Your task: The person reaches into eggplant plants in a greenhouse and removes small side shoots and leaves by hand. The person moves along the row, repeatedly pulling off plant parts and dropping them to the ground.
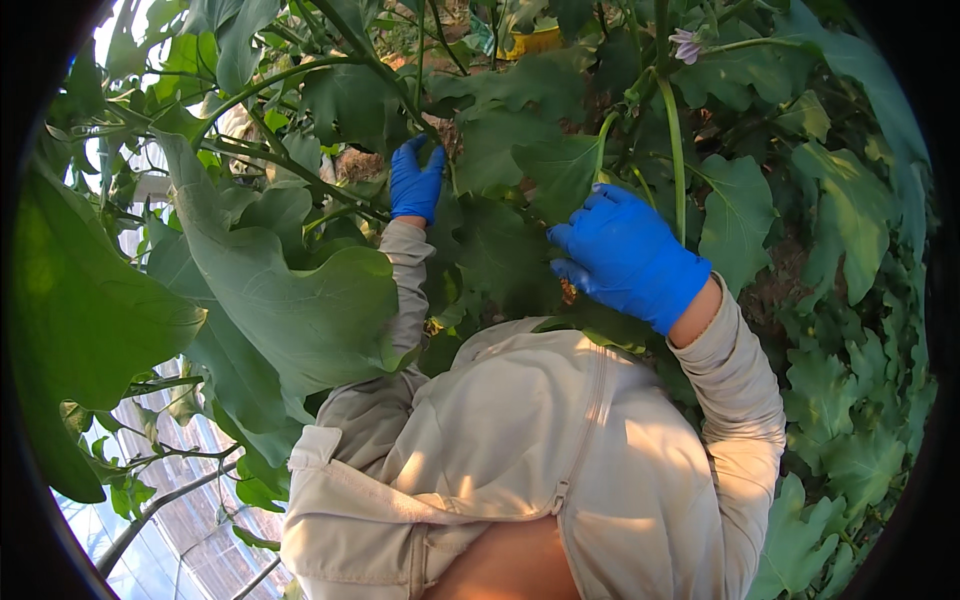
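My left hand [417, 180], in a blue glove, reaches up among the foliage at a green plant stem [397, 88], its thumb and a finger apart; whether it touches the stem is hard to tell. Nearer to me, my right hand [634, 251], also blue-gloved, has bent fingers beside a large lobed leaf [559, 169]. Its fingertips are at the lower end of a pale green leaf stalk [604, 139]; a grip on it cannot be made out. A thick upright stem [673, 142] rises just behind this hand. A pale purple eggplant flower [685, 46] hangs at the upper right.
Broad leaves [300, 300] cover my left forearm in part. A branch [292, 166] crosses at the left. Something yellow [534, 43] lies beyond the plants at the top. Dense foliage [862, 420] fills the right side, and a bent dark pole [161, 502] stands lower left.
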Available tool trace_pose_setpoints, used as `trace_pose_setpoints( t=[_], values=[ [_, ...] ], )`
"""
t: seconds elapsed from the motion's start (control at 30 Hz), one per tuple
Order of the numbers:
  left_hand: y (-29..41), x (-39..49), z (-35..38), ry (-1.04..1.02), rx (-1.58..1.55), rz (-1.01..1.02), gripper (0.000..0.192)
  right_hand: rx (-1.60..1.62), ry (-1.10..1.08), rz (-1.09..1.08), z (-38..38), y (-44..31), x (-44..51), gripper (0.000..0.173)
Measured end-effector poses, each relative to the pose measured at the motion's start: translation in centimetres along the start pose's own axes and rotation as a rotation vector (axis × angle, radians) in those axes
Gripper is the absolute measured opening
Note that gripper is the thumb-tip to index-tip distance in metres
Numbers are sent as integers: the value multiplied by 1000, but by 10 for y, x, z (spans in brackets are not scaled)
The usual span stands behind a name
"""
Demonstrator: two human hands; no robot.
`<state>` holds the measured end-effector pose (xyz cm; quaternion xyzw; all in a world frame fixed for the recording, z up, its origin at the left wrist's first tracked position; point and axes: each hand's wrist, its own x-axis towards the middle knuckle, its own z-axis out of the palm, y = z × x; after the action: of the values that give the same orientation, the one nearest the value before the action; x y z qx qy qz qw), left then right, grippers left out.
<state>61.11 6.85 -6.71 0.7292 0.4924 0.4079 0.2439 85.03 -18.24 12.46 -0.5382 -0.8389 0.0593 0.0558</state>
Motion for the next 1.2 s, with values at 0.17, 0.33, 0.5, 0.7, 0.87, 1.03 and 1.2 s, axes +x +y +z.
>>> trace_pose_setpoints(
  t=[0.17,0.33,0.5,0.7,0.87,1.03,1.2],
  values=[
    [85,77,-40,483,-678,134,34,59,225,-82,-33,-17,-14,27],
    [120,131,-86,381,-597,138,32,-25,446,-104,-47,-16,-33,20],
    [126,130,-89,416,-276,96,28,-2,352,-38,-48,-5,-49,26],
    [109,127,-80,434,-274,119,27,91,522,-42,-59,19,-65,22],
    [95,132,-78,491,-311,29,27,561,726,164,-60,59,-68,21],
    [146,72,-30,585,-822,-252,35,1001,861,336,-43,104,-35,30],
    [259,25,7,-240,-977,253,43,1265,754,444,-63,120,-7,42]
  ],
)
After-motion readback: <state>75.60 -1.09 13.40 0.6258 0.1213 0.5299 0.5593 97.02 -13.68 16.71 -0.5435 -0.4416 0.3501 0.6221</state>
